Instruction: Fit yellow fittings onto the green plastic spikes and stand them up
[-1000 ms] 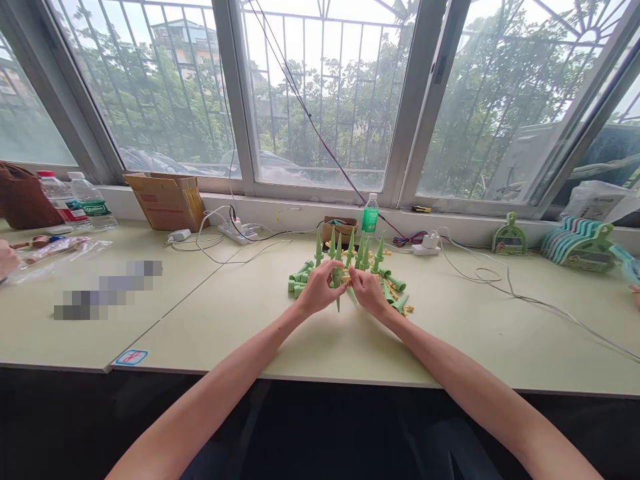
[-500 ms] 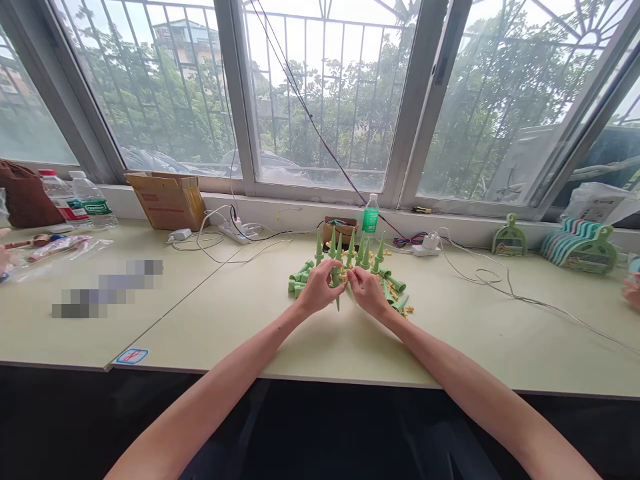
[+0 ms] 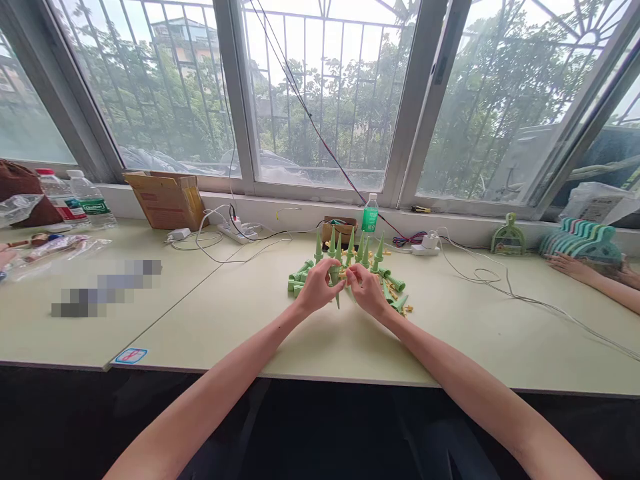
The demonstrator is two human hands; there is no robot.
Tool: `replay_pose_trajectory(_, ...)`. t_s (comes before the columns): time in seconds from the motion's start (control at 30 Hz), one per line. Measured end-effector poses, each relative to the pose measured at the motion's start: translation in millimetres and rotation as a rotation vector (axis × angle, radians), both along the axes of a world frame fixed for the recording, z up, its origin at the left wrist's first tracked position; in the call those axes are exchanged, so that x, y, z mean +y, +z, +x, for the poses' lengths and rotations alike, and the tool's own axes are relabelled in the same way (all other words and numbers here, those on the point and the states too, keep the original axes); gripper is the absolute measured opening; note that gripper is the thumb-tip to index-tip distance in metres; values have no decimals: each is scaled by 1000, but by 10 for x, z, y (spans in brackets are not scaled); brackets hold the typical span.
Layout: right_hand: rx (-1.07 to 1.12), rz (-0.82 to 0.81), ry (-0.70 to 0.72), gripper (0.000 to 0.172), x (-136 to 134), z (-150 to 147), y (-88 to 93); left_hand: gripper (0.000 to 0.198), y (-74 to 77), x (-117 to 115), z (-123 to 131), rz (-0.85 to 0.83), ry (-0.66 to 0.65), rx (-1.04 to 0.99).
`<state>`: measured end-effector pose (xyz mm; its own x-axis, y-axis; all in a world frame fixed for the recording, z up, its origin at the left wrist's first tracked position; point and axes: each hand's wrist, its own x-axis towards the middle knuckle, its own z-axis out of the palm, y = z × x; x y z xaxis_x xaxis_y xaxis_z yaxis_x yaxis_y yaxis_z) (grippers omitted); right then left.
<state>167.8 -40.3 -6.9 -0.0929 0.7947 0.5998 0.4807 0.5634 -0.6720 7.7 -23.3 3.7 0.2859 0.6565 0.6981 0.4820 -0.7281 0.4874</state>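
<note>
My left hand (image 3: pixel 320 287) is closed around a green spike (image 3: pixel 337 299), whose tip points down above the table. Beside it my right hand (image 3: pixel 367 288) pinches a small yellow piece (image 3: pixel 343 274) against the spike's side. Behind both hands several green spikes (image 3: pixel 379 252) stand upright with their points up. Green hollow parts lie at the left (image 3: pixel 299 275) and at the right (image 3: pixel 397 283) of the hands, with small yellow pieces (image 3: pixel 409 309) among the right ones.
Behind the spikes are a small brown box (image 3: pixel 330 232) and a green-labelled bottle (image 3: pixel 370 215). A cardboard box (image 3: pixel 167 200), power strip (image 3: pixel 240 230) and cables lie farther left. At right, another person's hand (image 3: pixel 573 267) touches green hanger-like items (image 3: pixel 583 243); another hand (image 3: pixel 6 255) shows at far left.
At the right, another person's hands have come in to the green hanger-like items. A clear plastic bag has appeared at the far left. My hands have barely moved.
</note>
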Motion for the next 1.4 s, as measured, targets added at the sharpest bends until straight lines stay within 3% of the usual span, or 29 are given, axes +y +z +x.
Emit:
replay_pose_trajectory(0.2,-2,27,49,27,0,0,-5,30,-6,4,0,15,2,7)
replay_pose_trajectory(0.5,-27,18,-20,42,57,10,-53,30,-2,-17,-3,-6,-23,40)
replay_pose_trajectory(0.77,-12,41,49,27,14,-10,-27,26,0,1,-3,15,13,-10)
replay_pose_trajectory(1.4,-14,64,45,17,29,3,-38,30,-4,1,-23,-25,7,33)
